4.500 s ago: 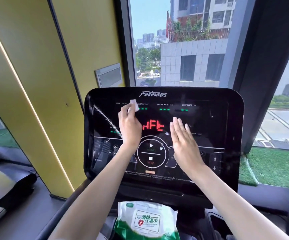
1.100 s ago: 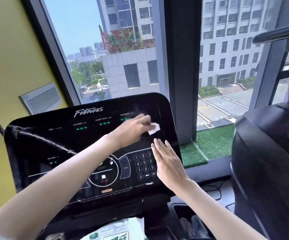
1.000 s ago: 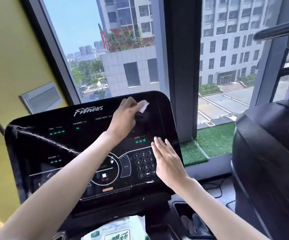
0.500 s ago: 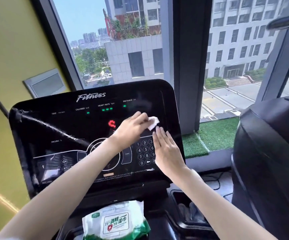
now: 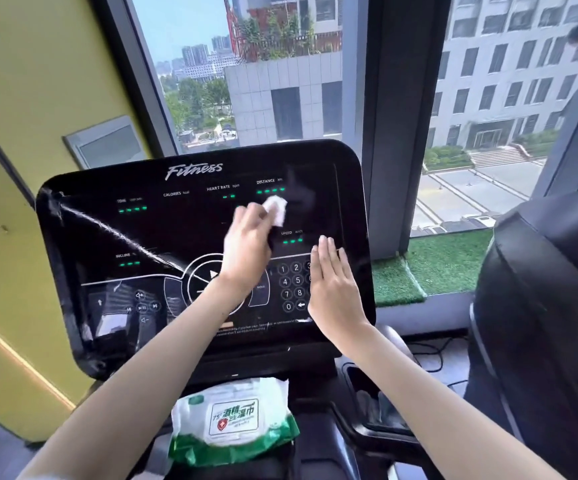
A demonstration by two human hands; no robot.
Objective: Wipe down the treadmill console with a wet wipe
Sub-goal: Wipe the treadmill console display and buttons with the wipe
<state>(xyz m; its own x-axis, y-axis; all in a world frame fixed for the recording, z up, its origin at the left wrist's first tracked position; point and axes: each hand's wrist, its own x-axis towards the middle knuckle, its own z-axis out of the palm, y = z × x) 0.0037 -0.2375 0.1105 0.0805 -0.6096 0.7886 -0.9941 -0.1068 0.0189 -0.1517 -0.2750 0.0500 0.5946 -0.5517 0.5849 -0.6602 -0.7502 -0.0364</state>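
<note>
Treadmill console (image 5: pixel 183 233) | our left hand (image 5: pixel 246 251) pinches wet wipe (image 5: pixel 276 209) against its upper right | our right hand (image 5: pixel 334 289) flat, uncurled, over keypad (image 5: pixel 291 287)

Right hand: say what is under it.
The right hand lies flat over the right side of the console, covering most of the right column of the keypad. Keys 1, 2, 4, 5, 7, 8 and 0 show beside it; print beneath the palm is hidden.

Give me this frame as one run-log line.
step: wiping | left hand: holds wet wipe on console, upper right | right hand: flat beside keypad | wipe pack: below console
</note>
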